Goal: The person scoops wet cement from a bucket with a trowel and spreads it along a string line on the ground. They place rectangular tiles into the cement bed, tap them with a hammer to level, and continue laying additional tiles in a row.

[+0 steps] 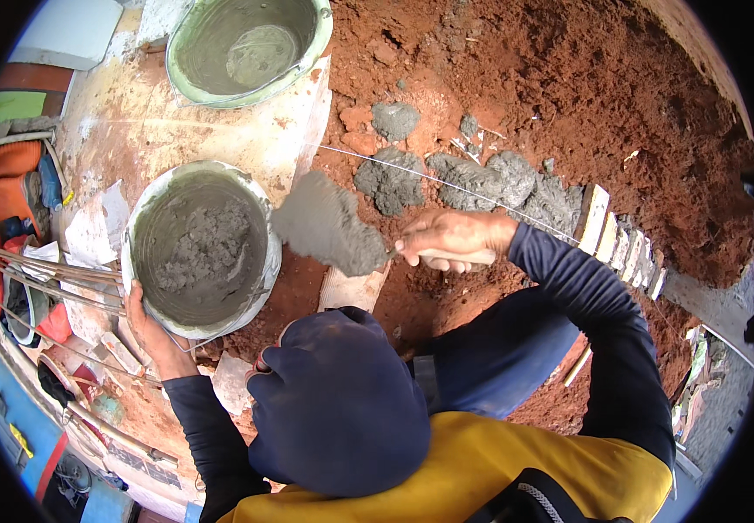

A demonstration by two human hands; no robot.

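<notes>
A trowel with grey mortar spread over its blade is in my right hand, its pale handle inside my closed fingers. The blade is slightly blurred and sits just right of a bucket's rim. My left hand grips the near-left side of that bucket, thumb up along the rim. Wet mortar lies in the bucket, which looks tilted. Beyond the trowel, dollops of mortar rest on red soil along a taut white string.
A second bucket with mortar residue stands at the far left on a pale board. Bricks form a row at right. Thin rods reach toward the near bucket. My bent leg is close below my right hand.
</notes>
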